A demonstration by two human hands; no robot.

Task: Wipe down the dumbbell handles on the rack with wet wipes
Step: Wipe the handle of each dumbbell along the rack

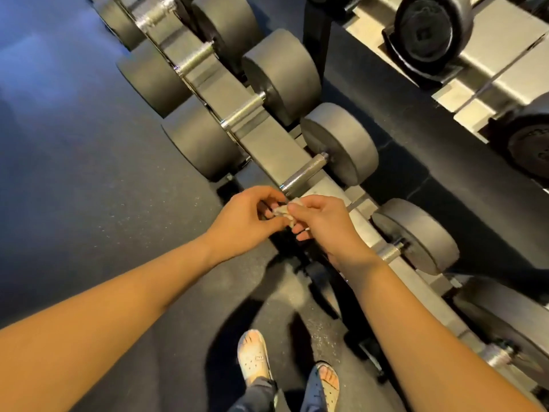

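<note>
Left hand (243, 217) and right hand (322, 221) both pinch a crumpled wet wipe (282, 210), seemingly just short of a knurled dumbbell handle (304, 174) on the rack (267, 144).

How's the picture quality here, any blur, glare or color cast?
Head view: the left hand, right hand and wipe are fairly sharp; the far dumbbells top left smear with blur; the upper shelf glares pale; a blue cast tints the floor.

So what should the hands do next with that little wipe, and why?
Probably lay the wipe over the knurled handle just beyond it. Both the left hand and right hand pinch the wipe bunched up, close to that handle but not round it.
</note>
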